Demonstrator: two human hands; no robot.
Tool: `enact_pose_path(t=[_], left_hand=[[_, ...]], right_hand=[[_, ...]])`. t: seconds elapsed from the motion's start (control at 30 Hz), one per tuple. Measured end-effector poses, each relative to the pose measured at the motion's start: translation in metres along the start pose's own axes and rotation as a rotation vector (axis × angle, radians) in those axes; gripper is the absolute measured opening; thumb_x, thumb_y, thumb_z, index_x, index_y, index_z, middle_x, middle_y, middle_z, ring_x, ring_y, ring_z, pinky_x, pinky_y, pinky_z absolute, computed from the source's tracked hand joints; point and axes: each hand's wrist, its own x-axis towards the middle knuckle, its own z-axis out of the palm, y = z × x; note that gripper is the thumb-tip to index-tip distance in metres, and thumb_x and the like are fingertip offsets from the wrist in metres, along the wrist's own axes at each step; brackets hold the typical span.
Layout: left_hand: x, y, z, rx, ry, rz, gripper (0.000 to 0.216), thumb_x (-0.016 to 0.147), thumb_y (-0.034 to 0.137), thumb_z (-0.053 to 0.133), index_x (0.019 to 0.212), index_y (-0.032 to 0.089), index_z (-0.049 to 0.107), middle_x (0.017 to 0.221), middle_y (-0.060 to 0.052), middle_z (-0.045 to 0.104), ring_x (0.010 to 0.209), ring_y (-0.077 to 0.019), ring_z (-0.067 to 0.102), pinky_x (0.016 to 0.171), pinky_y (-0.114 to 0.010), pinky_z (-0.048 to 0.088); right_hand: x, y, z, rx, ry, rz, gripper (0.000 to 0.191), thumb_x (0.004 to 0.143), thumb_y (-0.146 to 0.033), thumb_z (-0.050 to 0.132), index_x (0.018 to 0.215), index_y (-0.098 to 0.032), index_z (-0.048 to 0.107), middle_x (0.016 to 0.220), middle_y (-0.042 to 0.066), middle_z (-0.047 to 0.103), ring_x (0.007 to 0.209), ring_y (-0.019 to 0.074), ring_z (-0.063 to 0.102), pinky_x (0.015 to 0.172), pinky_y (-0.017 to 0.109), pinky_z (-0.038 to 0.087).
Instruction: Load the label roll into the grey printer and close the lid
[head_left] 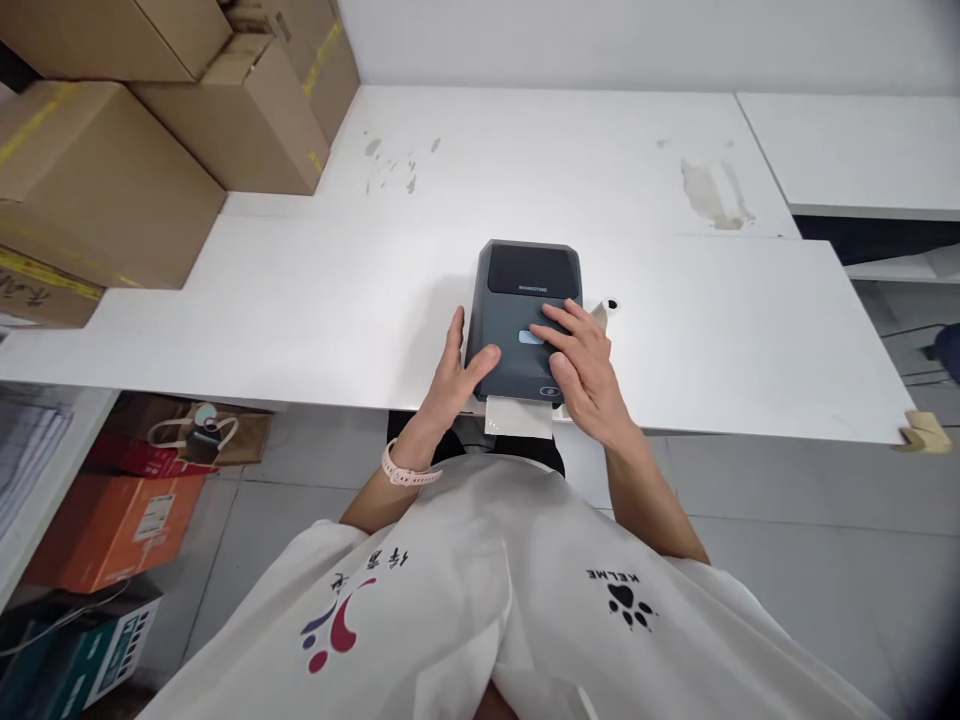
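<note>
A dark grey label printer (pixel 496 335) lies near the front edge of the white table, with a glossy black panel on its far part. A strip of white label paper (pixel 517 418) sticks out of its near end, over the table edge. My left hand (pixel 454 385) is at the printer's left side, fingers stretched out and the thumb resting on the top near the front corner. On the right, my right hand (pixel 589 375) lies over the top with its fingers spread. Its fingertips are by a small light-coloured rectangle on the lid.
Brown cardboard boxes (pixel 97 180) are stacked at the table's left. Beside the printer's right is a small white piece with a dark round spot (pixel 613 305). Below left stand an orange box (pixel 112 525) and a paper bag (pixel 255 440). A tan corner guard (pixel 926 432) covers the table's right corner.
</note>
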Motion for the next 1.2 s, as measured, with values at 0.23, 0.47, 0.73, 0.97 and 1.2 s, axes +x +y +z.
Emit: enact_pose_path(t=[0.23,0.47,0.73,0.97,1.2], left_hand=[[-0.006,-0.015,0.008,0.027,-0.017,-0.018,0.084,0.088,0.055,0.069,0.159,0.028,0.034,0.168,-0.010,0.039,0.154,-0.0337,0.039,0.124,-0.046,0.039],[-0.001,-0.028,0.006,0.025,0.027,0.097,0.080,0.082,0.062,0.072,0.149,0.025,0.047,0.157,-0.012,0.053,0.143,-0.0336,0.052,0.116,-0.046,0.046],[-0.060,-0.059,0.004,0.150,0.252,0.118,0.046,0.091,0.063,0.057,0.077,0.020,0.066,0.076,-0.003,0.066,0.071,-0.0143,0.058,0.069,-0.029,0.047],[-0.051,-0.039,0.017,-0.007,-0.210,-0.292,0.043,0.080,0.054,0.070,0.059,0.017,0.064,0.051,0.003,0.054,0.045,-0.0061,0.040,0.050,-0.025,0.031],[-0.057,-0.052,0.001,0.131,-0.120,-0.107,0.058,0.090,0.062,0.058,0.051,0.019,0.060,0.048,0.001,0.052,0.046,-0.0088,0.044,0.051,-0.027,0.035]], right_hand=[[-0.017,0.014,0.026,-0.131,0.060,-0.028,0.053,0.108,-0.034,0.028,0.159,-0.044,0.036,0.166,-0.004,0.042,0.162,0.0254,0.026,0.131,0.057,0.025],[-0.017,0.027,0.036,-0.038,0.179,-0.110,0.048,0.109,-0.036,0.033,0.154,-0.052,0.039,0.162,-0.009,0.046,0.160,0.0251,0.031,0.131,0.054,0.030],[-0.015,0.024,0.038,0.016,0.227,-0.118,0.043,0.108,-0.035,0.038,0.150,-0.037,0.046,0.155,0.002,0.055,0.157,0.0278,0.036,0.127,0.060,0.034],[-0.015,0.025,0.037,-0.036,0.223,-0.119,0.034,0.108,-0.035,0.038,0.137,-0.033,0.056,0.152,0.004,0.057,0.155,0.0273,0.038,0.125,0.059,0.036],[-0.015,0.016,0.025,-0.335,0.167,-0.147,0.033,0.107,-0.048,0.044,0.127,-0.034,0.067,0.151,0.002,0.060,0.150,0.0282,0.045,0.128,0.059,0.021]])
